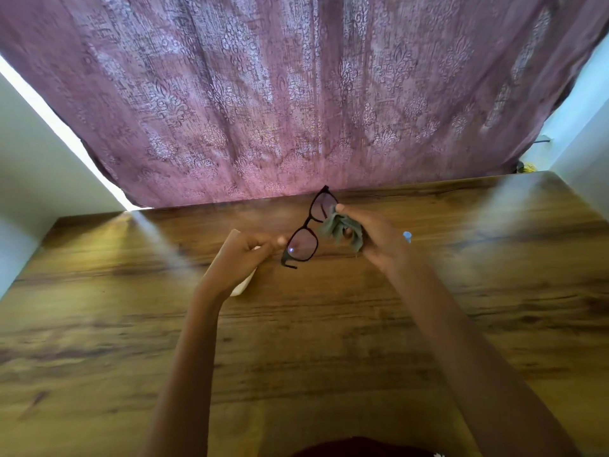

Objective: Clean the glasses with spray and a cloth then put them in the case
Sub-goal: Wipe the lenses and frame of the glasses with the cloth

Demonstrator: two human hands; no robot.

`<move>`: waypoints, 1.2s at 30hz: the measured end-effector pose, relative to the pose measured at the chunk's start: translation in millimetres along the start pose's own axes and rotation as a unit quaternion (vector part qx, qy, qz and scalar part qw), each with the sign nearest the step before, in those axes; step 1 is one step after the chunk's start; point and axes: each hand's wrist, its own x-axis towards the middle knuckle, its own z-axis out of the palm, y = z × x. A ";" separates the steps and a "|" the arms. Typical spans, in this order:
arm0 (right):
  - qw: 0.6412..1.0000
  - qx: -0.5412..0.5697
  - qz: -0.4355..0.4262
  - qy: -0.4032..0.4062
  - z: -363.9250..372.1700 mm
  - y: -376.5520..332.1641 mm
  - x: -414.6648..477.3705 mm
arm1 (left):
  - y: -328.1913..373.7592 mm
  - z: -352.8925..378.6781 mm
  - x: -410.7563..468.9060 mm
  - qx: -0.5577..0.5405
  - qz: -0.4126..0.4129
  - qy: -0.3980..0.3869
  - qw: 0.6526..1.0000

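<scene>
Dark-framed glasses [304, 239] are held tilted above the wooden table [296, 341], lenses facing me. My left hand [242, 255] pinches the frame at the near lens's outer edge. A crumpled grey-green cloth [341, 227] is in my right hand [372, 234], pressed against the far lens with the thumb on top. A white object, possibly the case [242, 285], lies on the table mostly hidden under my left wrist. Just the light-blue top of a spray bottle [407, 236] peeks out behind my right hand.
A purple patterned curtain [296, 94] hangs right behind the table's far edge. White walls [36, 166] close in on the left and right sides. A dark red garment [362, 448] shows at the bottom edge.
</scene>
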 end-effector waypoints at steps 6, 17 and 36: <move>0.995 0.044 0.093 0.001 -12.8 -0.9 7.4 | 3.3 0.7 -1.7 -0.064 -0.007 -0.101 0.993; 0.979 0.186 0.078 0.024 -16.6 12.1 10.2 | 22.8 25.2 13.7 -0.182 -0.059 -0.019 0.981; 0.997 0.062 -0.017 -0.040 15.7 21.9 -18.3 | 44.4 46.4 39.7 -0.275 -0.170 0.040 0.945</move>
